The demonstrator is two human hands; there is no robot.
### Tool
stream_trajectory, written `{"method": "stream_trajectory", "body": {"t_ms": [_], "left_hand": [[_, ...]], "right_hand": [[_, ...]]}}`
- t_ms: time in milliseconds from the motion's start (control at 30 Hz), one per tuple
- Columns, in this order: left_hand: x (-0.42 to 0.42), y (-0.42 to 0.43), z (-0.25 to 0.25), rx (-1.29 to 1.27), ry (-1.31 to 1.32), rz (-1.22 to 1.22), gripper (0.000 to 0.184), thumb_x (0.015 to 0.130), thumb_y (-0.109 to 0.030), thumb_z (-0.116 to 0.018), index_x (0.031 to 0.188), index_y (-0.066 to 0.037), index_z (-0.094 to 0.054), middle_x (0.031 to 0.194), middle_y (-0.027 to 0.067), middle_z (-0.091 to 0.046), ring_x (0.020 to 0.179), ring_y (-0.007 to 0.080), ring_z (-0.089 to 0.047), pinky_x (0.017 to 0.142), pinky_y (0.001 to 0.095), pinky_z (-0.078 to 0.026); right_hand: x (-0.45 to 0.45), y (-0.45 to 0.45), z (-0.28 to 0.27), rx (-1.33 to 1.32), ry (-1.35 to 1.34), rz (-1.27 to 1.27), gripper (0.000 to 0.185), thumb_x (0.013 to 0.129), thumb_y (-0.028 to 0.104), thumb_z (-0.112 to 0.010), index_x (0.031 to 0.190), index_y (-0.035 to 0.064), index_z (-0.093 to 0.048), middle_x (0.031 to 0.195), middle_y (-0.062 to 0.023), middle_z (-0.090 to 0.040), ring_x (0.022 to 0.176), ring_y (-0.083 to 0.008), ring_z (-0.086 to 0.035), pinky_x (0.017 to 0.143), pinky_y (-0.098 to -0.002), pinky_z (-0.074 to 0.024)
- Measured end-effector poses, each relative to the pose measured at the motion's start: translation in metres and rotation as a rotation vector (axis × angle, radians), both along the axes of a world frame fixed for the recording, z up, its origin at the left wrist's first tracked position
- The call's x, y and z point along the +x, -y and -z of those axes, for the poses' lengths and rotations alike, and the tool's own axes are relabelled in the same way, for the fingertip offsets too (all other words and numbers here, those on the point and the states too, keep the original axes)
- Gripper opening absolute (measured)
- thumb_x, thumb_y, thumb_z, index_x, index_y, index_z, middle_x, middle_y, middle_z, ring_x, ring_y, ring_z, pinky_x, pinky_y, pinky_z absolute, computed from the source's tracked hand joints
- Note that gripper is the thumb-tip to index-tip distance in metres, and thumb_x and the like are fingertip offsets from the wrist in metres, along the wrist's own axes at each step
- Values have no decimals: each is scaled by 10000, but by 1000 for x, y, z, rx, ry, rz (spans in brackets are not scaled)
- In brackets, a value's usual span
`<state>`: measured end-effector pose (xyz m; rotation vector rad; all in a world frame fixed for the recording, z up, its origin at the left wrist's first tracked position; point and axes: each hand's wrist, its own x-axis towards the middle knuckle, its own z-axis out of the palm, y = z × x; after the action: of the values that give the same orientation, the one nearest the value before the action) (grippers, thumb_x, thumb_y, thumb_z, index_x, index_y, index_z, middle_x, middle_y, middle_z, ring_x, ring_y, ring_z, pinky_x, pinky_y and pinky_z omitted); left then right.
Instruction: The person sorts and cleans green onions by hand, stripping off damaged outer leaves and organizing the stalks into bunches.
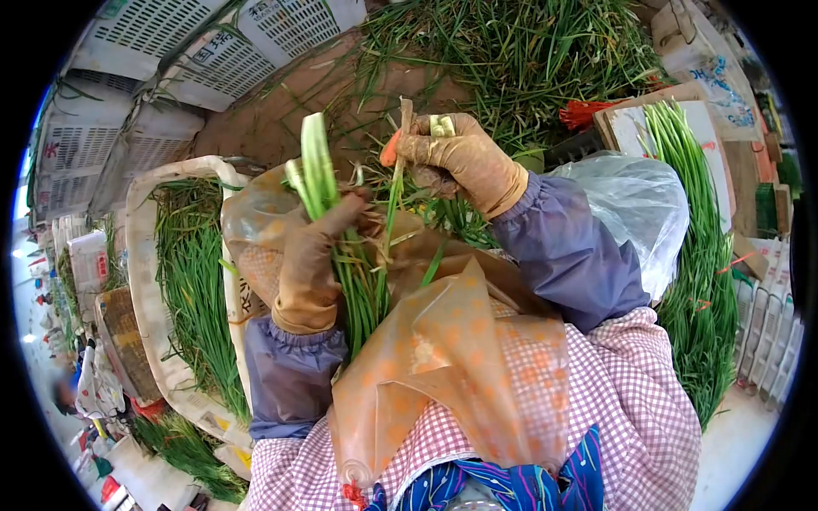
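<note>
Perforated white crates [230, 72] stand by a brown floor [264, 128] strewn with loose green leaves [511, 60], where a worker's gloved left hand [311, 260] wraps around a bunch of chives [360, 277] above a translucent apron's [426, 341] far edge. Just beside it, the gloved right hand [469, 162] pinches a thin strand [396, 192], pale stem ends [442, 126] showing among curled fingers. Cut greens [200, 281] lie between a white tub's [139, 255] rims.

Head-worn fisheye view, forward and down, close over both hands [467, 162].
</note>
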<state>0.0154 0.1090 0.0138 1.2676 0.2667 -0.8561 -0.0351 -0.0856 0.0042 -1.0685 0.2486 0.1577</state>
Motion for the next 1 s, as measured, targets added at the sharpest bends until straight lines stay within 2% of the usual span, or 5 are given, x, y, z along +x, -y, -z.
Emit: {"method": "stream_trajectory", "body": {"t_ms": [567,633,733,833,1000], "left_hand": [[-11,4,1,11,162,116,201,745,-106,-707,884,-3,-606,759,53,-637,638,114,-593,552,237,-460],[-6,-1,5,-3,94,170,198,751,-112,-706,882,1,-610,743,46,-633,638,110,-593,548,233,-460],[-5,-7,9,79,307,231,195,753,-108,-704,888,2,-615,708,39,-621,633,105,-593,554,225,-459],[-5,-8,-7,80,80,227,197,765,-111,-695,905,7,-624,738,48,-619,642,105,-593,547,228,-460],[-5,-7,5,41,10,164,245,796,-117,-646,1008,-1,-609,826,79,-639,626,145,-606,504,249,-487]], "right_hand": [[-7,-4,7,-303,28,-137,123,810,145,-663,815,23,-640,639,-37,-587,537,-99,-516,481,-245,-419],[-7,-3,11,-752,237,-34,115,789,147,-672,807,37,-641,655,-77,-606,558,-142,-542,514,-278,-448],[-1,12,25,-999,332,263,119,772,153,-680,803,44,-643,692,-104,-618,598,-174,-563,564,-298,-471],[8,58,36,-864,238,626,163,804,179,-670,807,19,-639,689,-47,-614,628,-112,-553,565,-254,-459],[3,49,8,-358,-144,246,227,854,192,-634,1035,56,-625,679,16,-577,498,-62,-494,404,-190,-348]]}}
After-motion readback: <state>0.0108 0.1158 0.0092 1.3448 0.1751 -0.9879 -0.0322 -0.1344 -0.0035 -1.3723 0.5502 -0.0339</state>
